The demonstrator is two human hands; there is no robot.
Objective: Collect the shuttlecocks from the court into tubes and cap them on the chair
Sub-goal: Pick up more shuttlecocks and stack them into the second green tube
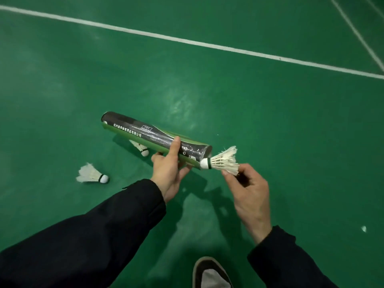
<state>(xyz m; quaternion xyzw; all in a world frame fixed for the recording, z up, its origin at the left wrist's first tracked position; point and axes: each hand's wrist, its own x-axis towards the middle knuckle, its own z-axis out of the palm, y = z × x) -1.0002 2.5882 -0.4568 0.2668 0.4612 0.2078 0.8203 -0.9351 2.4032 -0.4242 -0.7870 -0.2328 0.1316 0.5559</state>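
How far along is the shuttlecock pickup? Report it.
Done: nothing certain; the tube's contents are hidden. In hand: the left hand grips the tube; the right hand pinches a shuttlecock, cork at the tube's open end. Left: two shuttlecocks on the floor, then capping; no chair or cap is in view.

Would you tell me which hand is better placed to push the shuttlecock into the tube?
Right hand: it pinches the shuttlecock, cork-first at the tube mouth; left hand holds the tube.
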